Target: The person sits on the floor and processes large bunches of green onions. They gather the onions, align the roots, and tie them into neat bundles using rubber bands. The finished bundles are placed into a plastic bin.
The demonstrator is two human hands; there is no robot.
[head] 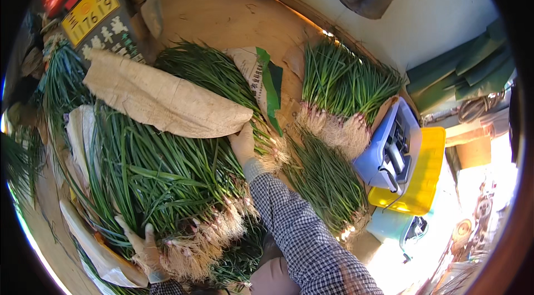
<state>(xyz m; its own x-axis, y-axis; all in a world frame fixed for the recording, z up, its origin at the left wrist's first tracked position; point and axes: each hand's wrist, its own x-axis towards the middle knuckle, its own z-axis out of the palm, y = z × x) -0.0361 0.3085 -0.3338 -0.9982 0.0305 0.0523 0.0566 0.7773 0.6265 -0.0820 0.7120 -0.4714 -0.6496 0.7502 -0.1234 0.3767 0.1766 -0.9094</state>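
Observation:
A large heap of green onions with pale, tangled roots lies in front of me. My right hand grips the right end of a tan woven sack, which stretches across the leaves. At the heap's lower left edge, my left hand rests against the onions by the roots, thumb and fingers spread. Both hands seem to wear thin pale gloves. More green onions lie beyond the sack, beside a printed white-and-green bag. A smaller bunch is right of my right forearm.
Upright green onions stand near the wall. To the right, a purple-blue bin holding dark objects sits by a yellow tub, with a pale green container below. A vehicle's rear with a yellow plate is at upper left.

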